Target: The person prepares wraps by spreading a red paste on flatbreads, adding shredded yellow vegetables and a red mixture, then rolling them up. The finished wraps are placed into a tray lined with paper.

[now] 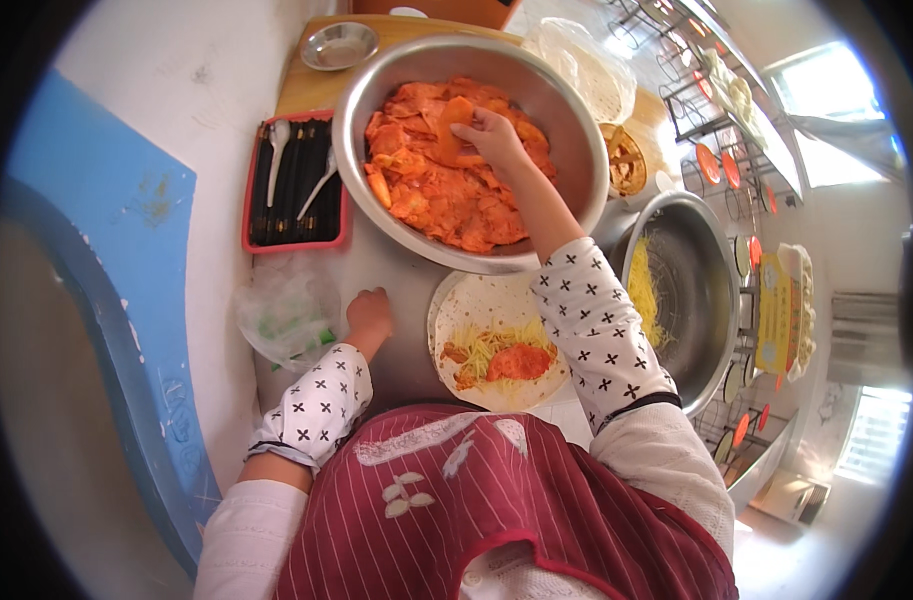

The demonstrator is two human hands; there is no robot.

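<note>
Over a large steel basin (351,172), my right hand (494,139) pinches an orange-red slice of food (455,124) between thumb and fingers. Sauce-coated slices of the same colour (456,202) fill the bottom of the basin. My left hand (370,311) rests with curled fingers on the steel tabletop (407,367), and nothing shows in it. Between my forearms lies a round flatbread (467,300), partly covered by my right sleeve. On it are pale yellow shreds (494,337), bits of reddish filling and one red slice (520,362).
Right of the flatbread stands a deep metal bowl (700,300) with yellow shreds (640,292). A red tray (344,225) with dark packets and white spoons sits left, above a clear plastic bag (284,315). A small steel dish (340,45) and a sauce bowl (625,161) are farther back.
</note>
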